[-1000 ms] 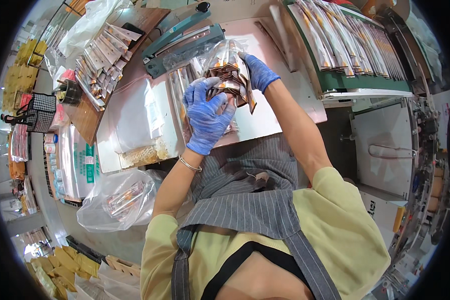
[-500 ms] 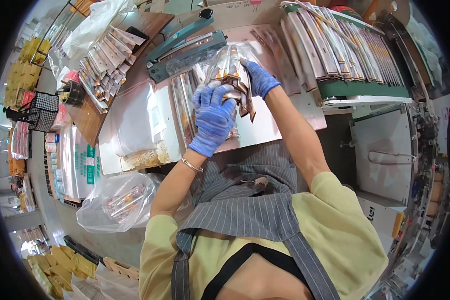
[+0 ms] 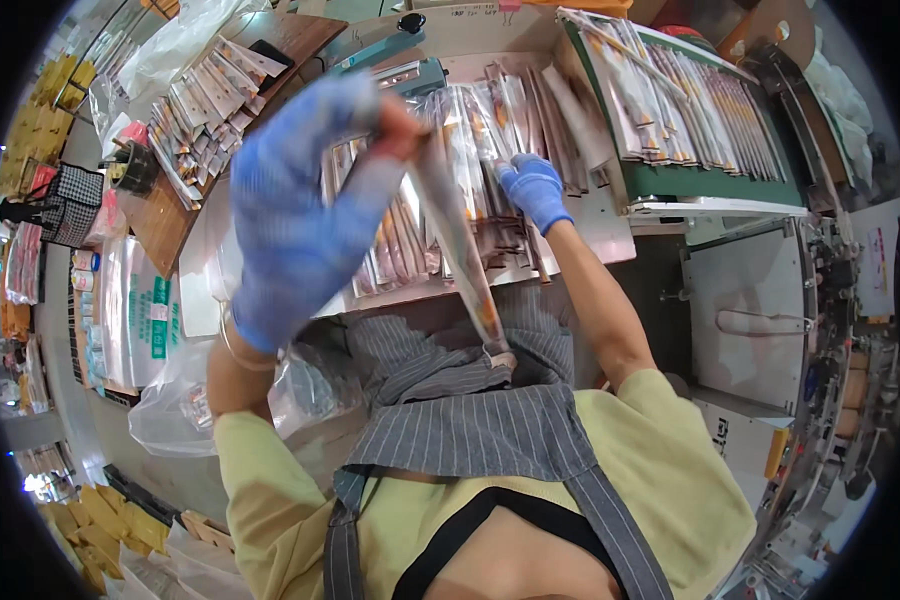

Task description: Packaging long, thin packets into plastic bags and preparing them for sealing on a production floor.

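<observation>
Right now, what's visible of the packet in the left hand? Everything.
The packet is long and narrow, pale greyish with orange-brown patches toward its lower end, and looks like plastic film. The left hand pinches its upper end. It slants down the picture to the right, its lower end in front of the striped apron; whether they touch is unclear. Blur hides finer detail.

Free tabletop point(image 3: 603, 232) R of R wrist point(image 3: 558, 222), green tray point(image 3: 710, 183) blocks beyond.

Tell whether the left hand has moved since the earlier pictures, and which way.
Yes. The left hand has moved to the left, and in this view it appears much nearer the wooden board than before.
</observation>
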Motion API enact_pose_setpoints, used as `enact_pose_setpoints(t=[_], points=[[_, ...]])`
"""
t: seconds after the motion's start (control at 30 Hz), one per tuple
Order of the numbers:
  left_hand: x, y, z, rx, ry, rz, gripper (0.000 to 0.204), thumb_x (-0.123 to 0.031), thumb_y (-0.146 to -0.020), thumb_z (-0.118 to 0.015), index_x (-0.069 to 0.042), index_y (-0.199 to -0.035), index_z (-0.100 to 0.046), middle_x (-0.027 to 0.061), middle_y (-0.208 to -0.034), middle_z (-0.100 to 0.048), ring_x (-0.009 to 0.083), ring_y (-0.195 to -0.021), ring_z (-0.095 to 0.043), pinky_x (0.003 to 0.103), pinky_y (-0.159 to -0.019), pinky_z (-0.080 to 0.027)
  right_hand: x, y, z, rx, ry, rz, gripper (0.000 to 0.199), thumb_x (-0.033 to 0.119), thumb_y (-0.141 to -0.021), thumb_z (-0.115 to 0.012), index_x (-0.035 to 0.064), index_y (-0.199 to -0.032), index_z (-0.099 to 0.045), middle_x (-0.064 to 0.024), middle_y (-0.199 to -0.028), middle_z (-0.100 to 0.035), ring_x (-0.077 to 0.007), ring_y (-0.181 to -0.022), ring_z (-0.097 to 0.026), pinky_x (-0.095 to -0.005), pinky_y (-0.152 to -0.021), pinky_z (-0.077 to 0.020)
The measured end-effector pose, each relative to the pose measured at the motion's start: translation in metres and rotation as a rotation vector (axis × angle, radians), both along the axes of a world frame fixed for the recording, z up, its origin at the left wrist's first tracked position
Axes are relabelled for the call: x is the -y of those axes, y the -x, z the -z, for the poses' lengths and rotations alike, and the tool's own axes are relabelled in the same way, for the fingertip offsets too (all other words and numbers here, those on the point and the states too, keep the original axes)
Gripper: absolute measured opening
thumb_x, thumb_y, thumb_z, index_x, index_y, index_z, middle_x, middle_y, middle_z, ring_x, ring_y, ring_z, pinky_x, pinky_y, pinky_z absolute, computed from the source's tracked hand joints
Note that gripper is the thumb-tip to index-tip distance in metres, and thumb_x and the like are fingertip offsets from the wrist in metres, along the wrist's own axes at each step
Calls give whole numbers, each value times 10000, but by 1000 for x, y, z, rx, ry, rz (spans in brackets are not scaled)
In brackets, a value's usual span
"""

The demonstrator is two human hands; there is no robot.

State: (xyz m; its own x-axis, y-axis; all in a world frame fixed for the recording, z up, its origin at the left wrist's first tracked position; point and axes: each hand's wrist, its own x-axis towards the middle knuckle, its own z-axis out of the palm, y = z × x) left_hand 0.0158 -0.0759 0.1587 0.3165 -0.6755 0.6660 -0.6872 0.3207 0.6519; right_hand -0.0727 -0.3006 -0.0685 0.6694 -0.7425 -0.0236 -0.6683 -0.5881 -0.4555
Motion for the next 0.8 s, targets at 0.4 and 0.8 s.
enact_pose_setpoints(t=[0.4, 0.8], points=[[48, -43, 45, -138, -262, -65, 137, -15, -703, -623, -15, -782, -512, 38, -648, -546, 86, -604, -544, 233, -583, -462, -30, 29, -123, 834, -529, -361, 352, 58, -773, -632, 25, -1111, -539, 48, -725, -518, -17, -659, -454, -163, -581, -375], [44, -68, 157, -528, -201, 59, 156, -171, -795, -626, -21, -814, -591, -20, -633, -551, 46, -618, -491, 217, -567, -433, -35, -80, -132, 857, -575, -484, 41, -6, -801, -527, 3, -771, -554, -8, -644, -545, -61, -478, -499, -205, -414, -412]])
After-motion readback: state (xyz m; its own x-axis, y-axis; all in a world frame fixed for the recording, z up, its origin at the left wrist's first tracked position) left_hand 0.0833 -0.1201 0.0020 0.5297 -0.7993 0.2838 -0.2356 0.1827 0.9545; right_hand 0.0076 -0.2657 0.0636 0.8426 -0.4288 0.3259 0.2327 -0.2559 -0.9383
